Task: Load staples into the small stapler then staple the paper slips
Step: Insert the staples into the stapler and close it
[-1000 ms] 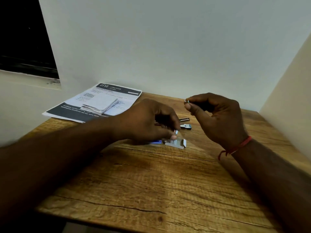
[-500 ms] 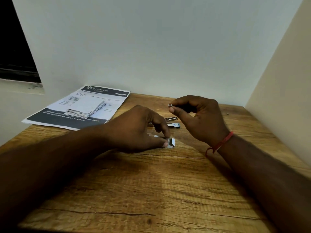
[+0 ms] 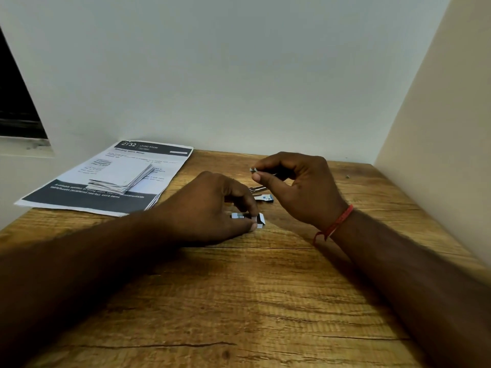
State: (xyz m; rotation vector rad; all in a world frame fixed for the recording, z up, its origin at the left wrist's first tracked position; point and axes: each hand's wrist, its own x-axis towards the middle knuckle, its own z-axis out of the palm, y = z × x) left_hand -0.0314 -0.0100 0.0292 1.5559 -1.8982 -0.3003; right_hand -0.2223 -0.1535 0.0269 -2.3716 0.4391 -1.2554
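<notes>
On a wooden surface, the left hand pinches a staple box with curled fingers, the raised right hand pinches a strip of staples between thumb and forefinger, the small stapler lies between them, and the paper slips sit stacked at far left.

Wooden table, printed sheet at its back-left corner, pale wall, dark window opening
</notes>
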